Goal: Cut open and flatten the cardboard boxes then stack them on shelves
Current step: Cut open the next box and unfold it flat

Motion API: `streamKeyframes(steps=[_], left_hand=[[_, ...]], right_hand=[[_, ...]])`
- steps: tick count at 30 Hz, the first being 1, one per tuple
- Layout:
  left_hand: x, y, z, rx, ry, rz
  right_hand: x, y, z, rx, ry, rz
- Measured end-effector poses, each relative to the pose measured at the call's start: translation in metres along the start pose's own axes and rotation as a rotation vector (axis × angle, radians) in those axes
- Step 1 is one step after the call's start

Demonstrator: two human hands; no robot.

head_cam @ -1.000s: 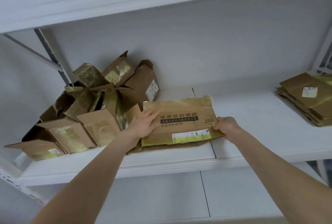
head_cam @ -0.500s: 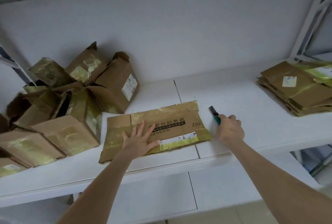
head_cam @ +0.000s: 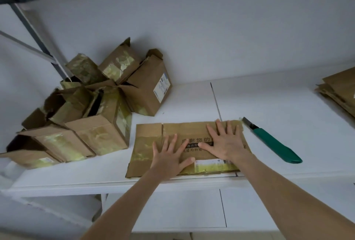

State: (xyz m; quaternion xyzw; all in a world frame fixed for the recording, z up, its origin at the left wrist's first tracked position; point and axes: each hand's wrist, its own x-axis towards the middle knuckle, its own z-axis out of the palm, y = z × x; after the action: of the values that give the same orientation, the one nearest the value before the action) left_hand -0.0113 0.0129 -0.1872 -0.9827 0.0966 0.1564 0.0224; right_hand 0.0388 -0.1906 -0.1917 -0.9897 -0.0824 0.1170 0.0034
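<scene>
Left grip and right grip, flat palms with fingers spread, press one flattened box on the shelf, clasping nothing. One green knife lies beside it; opened boxes (insides dark) heap left, flattened stack right.

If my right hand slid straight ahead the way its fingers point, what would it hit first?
Likely only the back wall: the right hand points across bare shelf, left of the knife.

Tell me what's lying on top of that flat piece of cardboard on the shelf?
Only the person's left hand and right hand, both spread flat on the flattened box. They cover part of its printed text. The green knife lies beside it, not on it.
</scene>
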Motion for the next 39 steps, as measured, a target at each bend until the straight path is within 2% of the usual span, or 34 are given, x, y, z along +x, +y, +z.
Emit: streamKeyframes(steps=[4, 5, 8, 14, 23, 28, 35, 39], left_hand=[[0.008, -0.026, -0.027, -0.581, 0.060, -0.098], [0.012, -0.036, -0.032, -0.569, 0.081, -0.110], [0.023, -0.049, -0.021, -0.211, 0.110, -0.104], [0.036, -0.050, -0.004, -0.054, 0.119, -0.109], [0.039, -0.050, -0.004, -0.019, 0.112, -0.093], [0.024, -0.052, -0.004, -0.076, 0.128, -0.061], [0.009, -0.047, 0.012, 0.031, 0.177, -0.097], [0.008, -0.047, 0.011, 0.032, 0.173, -0.107]], right_hand=[[0.002, -0.001, 0.001, -0.011, 0.012, 0.008], [0.001, -0.001, 0.001, -0.008, 0.011, 0.010], [0.001, -0.002, 0.001, -0.009, 0.010, 0.018], [0.004, -0.005, 0.003, -0.019, 0.012, 0.060], [0.013, -0.040, 0.007, 0.003, 0.037, 0.042], [0.010, -0.040, 0.006, 0.002, 0.062, 0.061], [0.003, -0.042, 0.005, 0.030, 0.159, 0.061], [-0.019, -0.032, 0.008, 0.005, 0.093, 0.067]])
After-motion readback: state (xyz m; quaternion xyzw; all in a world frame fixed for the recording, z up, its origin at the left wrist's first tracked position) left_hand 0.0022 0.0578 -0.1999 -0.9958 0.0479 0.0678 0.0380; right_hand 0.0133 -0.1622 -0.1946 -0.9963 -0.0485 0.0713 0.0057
